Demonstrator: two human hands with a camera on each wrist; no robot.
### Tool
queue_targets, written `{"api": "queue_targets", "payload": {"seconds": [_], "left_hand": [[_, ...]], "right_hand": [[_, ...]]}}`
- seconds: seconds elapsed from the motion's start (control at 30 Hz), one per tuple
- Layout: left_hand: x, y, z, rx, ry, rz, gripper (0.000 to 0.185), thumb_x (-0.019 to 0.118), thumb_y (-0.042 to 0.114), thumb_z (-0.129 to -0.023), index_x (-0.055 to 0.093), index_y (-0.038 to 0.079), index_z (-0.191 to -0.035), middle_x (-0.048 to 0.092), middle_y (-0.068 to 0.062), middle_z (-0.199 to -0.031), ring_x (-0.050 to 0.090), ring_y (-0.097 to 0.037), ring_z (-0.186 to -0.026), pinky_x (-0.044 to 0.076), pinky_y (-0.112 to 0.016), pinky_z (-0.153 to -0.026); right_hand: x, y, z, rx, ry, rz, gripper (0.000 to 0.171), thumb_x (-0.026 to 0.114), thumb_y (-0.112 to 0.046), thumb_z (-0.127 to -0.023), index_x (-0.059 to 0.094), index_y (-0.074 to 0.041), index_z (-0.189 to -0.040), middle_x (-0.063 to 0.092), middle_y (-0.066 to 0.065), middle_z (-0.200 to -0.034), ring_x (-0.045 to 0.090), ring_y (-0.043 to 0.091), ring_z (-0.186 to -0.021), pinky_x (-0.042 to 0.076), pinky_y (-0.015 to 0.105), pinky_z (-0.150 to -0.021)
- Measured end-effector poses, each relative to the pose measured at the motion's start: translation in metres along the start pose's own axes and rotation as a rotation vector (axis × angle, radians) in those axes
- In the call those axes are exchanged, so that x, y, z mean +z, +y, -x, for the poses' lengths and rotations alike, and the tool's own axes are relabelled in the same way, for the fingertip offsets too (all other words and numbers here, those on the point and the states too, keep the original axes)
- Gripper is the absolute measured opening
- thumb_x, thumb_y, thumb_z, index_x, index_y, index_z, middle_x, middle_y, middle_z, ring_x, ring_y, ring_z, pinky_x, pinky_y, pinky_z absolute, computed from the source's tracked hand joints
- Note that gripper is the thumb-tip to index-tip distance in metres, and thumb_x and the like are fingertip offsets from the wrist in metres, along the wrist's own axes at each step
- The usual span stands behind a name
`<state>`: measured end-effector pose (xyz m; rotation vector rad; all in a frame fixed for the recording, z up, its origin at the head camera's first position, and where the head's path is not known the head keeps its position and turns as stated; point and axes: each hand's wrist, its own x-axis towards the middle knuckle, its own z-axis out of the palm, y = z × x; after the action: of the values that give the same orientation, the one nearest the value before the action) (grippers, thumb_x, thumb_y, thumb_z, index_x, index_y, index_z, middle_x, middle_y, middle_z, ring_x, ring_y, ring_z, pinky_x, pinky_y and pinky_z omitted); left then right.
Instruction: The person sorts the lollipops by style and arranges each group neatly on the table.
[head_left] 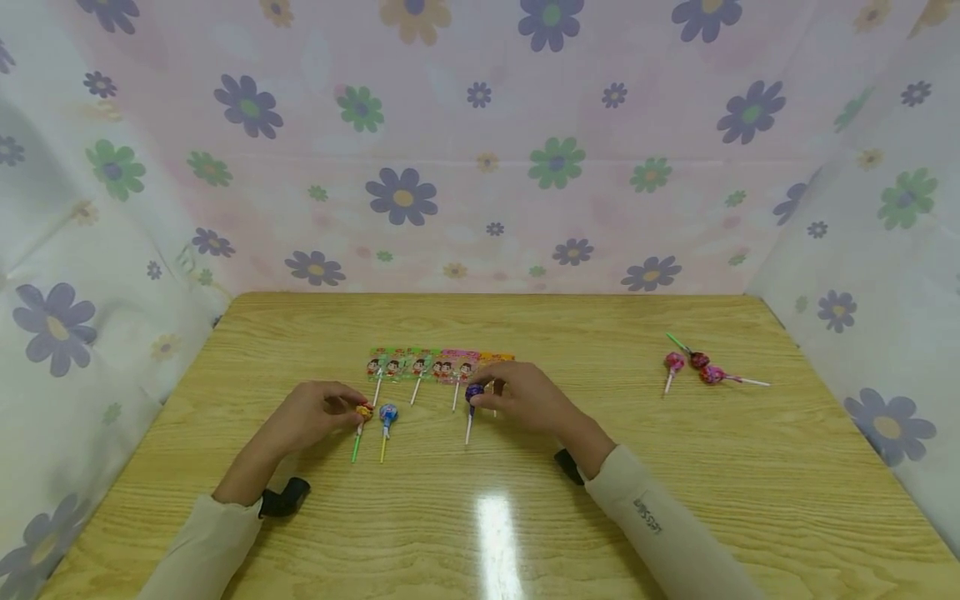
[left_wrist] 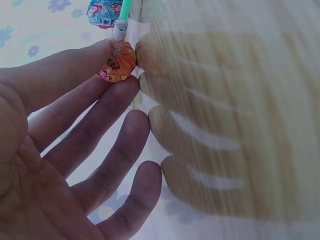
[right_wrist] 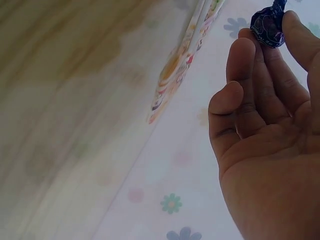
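Note:
In the head view my left hand [head_left: 318, 414] pinches an orange-wrapped lollipop [left_wrist: 119, 62] between thumb and fingers; its green stick points toward me. Right beside it lies a blue-wrapped lollipop [head_left: 387, 413] with a yellow stick. My right hand [head_left: 528, 397] holds a dark purple lollipop [head_left: 473, 392] by its wrapped head, white stick pointing toward me. Behind both hands is a row of flat-wrapped lollipops [head_left: 420, 365] in green, pink and orange packets with white sticks. The right hand partly covers the orange packet [head_left: 497, 357] at the row's end.
Off to the right lie pink lollipops [head_left: 674, 362] and a dark red one [head_left: 699, 359], close together. The wooden table [head_left: 600, 333] meets flower-patterned cloth [head_left: 480, 192] at its back and sides. A glare patch shows near the front.

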<state>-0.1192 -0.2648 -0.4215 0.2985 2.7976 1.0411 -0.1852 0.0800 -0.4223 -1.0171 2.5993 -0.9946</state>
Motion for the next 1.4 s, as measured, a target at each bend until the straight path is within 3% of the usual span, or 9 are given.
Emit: {"api": "queue_targets", "payload": {"seconds": [0.5, 0.73, 0.93, 1.4], "left_hand": [[0.001, 0.002, 0.001, -0.003, 0.016, -0.038, 0.02, 0.074, 0.019, -0.09, 0.077, 0.011, -0.108, 0.073, -0.002, -0.092, 0.064, -0.013, -0.082, 0.051, -0.03, -0.069], [0.001, 0.002, 0.0, -0.022, 0.016, -0.032, 0.021, 0.074, 0.02, -0.09, 0.076, 0.011, -0.11, 0.072, -0.002, -0.092, 0.064, -0.013, -0.082, 0.051, -0.029, -0.067], [0.0, 0.001, 0.0, -0.016, 0.015, -0.045, 0.021, 0.074, 0.02, -0.091, 0.076, 0.012, -0.11, 0.072, -0.003, -0.094, 0.064, -0.013, -0.083, 0.051, -0.031, -0.069], [-0.001, 0.004, 0.001, -0.023, 0.012, -0.039, 0.021, 0.074, 0.019, -0.091, 0.077, 0.011, -0.11, 0.072, -0.004, -0.094, 0.063, -0.013, -0.081, 0.051, -0.031, -0.067]], "right_hand": [[0.016, -0.021, -0.019, -0.036, -0.051, 0.018, 0.034, 0.068, -0.033, -0.094, 0.07, -0.018, -0.124, 0.069, -0.008, -0.11, 0.058, 0.006, -0.085, 0.049, 0.025, -0.073], [0.026, -0.026, -0.031, -0.046, -0.079, 0.068, 0.029, 0.069, -0.038, -0.092, 0.072, -0.025, -0.117, 0.069, -0.011, -0.109, 0.059, 0.004, -0.089, 0.049, 0.024, -0.076], [0.032, -0.036, -0.039, -0.048, -0.113, 0.063, 0.027, 0.069, -0.037, -0.092, 0.071, -0.026, -0.117, 0.069, -0.014, -0.102, 0.06, 0.002, -0.084, 0.049, 0.023, -0.075], [0.043, -0.047, -0.056, -0.092, -0.151, 0.093, 0.02, 0.067, -0.038, -0.094, 0.073, -0.029, -0.111, 0.069, -0.016, -0.103, 0.06, 0.0, -0.085, 0.05, 0.021, -0.076]]}}
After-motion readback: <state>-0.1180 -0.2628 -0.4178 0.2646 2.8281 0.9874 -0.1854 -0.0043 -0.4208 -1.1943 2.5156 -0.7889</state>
